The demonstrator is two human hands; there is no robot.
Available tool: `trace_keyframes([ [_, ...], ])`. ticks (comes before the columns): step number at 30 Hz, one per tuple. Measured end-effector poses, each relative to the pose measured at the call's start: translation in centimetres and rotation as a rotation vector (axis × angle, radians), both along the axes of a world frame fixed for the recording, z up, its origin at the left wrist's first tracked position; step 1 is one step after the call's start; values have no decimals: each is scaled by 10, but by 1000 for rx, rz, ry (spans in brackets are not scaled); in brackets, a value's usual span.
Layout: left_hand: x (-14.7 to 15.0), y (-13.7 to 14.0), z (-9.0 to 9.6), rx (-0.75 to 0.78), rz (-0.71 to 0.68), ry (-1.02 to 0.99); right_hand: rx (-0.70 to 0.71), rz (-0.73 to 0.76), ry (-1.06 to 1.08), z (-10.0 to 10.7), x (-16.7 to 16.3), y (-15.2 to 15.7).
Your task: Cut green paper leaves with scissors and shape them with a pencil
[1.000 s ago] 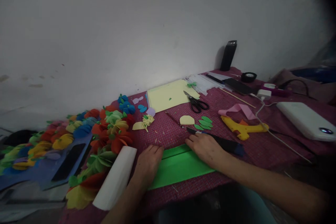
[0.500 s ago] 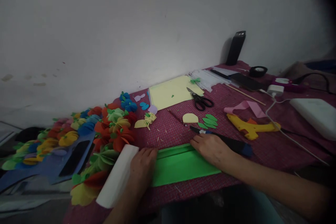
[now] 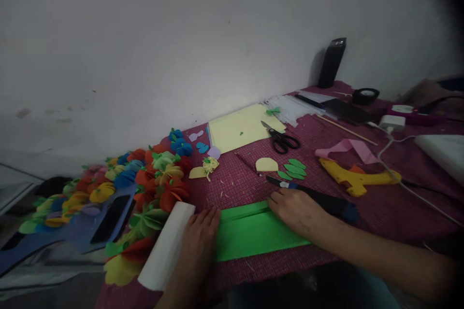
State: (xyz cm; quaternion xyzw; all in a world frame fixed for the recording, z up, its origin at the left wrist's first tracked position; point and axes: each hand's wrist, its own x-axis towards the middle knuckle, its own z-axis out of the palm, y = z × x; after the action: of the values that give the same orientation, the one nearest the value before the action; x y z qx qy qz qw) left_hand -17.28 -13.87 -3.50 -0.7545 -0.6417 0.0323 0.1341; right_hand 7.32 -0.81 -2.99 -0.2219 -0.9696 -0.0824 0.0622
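Head view: green paper strip (image 3: pixel 253 234) lies lower centre, long axis left–right. Left hand (image 3: pixel 198 239) flat, fingers spread on its left end; right hand (image 3: pixel 299 210) flat on its right, far edge — both touching.

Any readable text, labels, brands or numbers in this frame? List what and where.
None readable.
Black bottle: no legible label.
Yellow glue gun: no marking to make out.
White box: blank as far as shown.
Green paper under both hands: plain.

scissors (image 3: pixel 282 139) behind paper strip (image 3: pixel 253 231)
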Motion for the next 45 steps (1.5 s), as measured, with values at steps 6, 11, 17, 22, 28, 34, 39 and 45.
trace_keyframes([
  [6, -1, -18, 0, -12, 154, 116, 79, 34, 31, -8, 2, -1],
  [11, -4, -27, 1, 38, 223, 117, 97, 44, 81, -15, 3, 1],
  [17, 26, -26, 14, 204, 127, -61, 69, 52, 76, -11, 2, 1],
  [22, 88, 8, 10, -31, -129, -278, 36, 46, 64, -8, 1, -1],
  [28, 96, 24, -4, -239, -94, -412, 29, 63, 56, -13, 2, 0],
  [34, 90, 22, 4, -294, -107, -454, 51, 40, 139, -19, 6, -2],
  [39, 85, 25, 5, -287, -142, -437, 214, 79, 244, -32, 13, -1],
  [45, 62, 10, 4, -337, -294, -444, 226, 125, 218, -42, 16, 4],
])
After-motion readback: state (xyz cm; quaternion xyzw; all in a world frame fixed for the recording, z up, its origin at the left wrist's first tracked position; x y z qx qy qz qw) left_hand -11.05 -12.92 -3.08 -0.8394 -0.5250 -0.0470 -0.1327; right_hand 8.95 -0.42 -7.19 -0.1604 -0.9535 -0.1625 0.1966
